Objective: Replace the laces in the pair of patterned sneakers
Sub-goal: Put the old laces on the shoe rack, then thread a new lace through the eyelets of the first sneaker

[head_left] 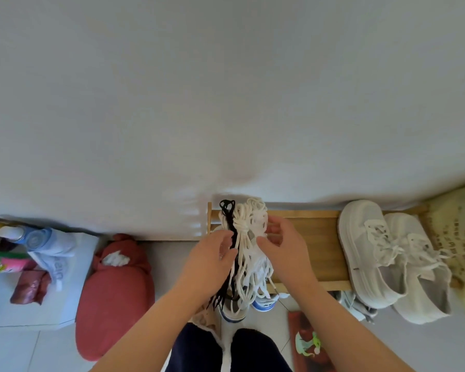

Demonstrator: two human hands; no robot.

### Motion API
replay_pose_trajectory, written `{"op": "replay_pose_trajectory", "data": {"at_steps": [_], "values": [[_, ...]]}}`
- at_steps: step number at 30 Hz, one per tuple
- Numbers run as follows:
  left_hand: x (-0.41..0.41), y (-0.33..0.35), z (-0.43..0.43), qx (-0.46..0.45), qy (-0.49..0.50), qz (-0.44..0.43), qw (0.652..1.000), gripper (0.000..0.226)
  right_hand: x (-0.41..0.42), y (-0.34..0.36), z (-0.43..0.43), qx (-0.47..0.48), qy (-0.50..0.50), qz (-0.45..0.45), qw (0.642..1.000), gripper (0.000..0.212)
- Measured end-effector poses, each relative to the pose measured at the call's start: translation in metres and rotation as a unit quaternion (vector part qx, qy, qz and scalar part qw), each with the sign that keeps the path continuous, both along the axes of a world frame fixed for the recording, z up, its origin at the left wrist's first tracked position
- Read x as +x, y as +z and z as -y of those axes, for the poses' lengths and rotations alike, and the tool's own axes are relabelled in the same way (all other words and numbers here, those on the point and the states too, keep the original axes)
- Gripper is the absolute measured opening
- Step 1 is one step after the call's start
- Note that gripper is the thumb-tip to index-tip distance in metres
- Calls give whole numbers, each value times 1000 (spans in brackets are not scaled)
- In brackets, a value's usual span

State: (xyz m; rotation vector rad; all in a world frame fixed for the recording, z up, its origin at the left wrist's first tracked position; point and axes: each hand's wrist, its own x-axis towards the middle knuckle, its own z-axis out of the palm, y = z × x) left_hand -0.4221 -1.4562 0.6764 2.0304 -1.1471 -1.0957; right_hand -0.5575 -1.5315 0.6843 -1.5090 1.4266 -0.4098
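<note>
A knotted bundle of cream-white laces (249, 242) hangs in front of me over the left end of a wooden shoe rack (317, 237). A thin bunch of black laces (230, 218) lies against its left side. My left hand (212, 260) pinches the bundle from the left. From the right, my right hand (282, 245) grips the white strands with curled fingers. Below the bundle, mostly hidden by it, stands a pair of sneakers (263, 304) with blue and white heels.
A pair of white mesh sneakers (387, 259) sits on the rack's right part, beside a yellowish patterned bag (457, 237). A red cloth bag (116, 294) lies on the floor at left, next to a white box (38, 291) with bottles and packets. My dark trouser legs (226, 350) show below.
</note>
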Motion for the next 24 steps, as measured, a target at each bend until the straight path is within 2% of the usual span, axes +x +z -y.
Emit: {"op": "replay_pose_trajectory", "data": {"at_steps": [5,10,13,18,24], "values": [[-8,34,-5,-60,111,-91,988,38,7,35,-20,5,69,64,996,38],[-18,55,-43,-110,223,-52,967,22,12,48,-50,14,215,93,972,40],[-33,63,-83,-108,334,-65,934,20,10,48,-71,28,304,101,947,43],[-65,68,-160,-136,537,-134,822,13,11,50,-121,58,440,106,890,32],[-91,79,-269,-226,697,-230,641,13,25,64,-207,104,585,112,796,19]]}}
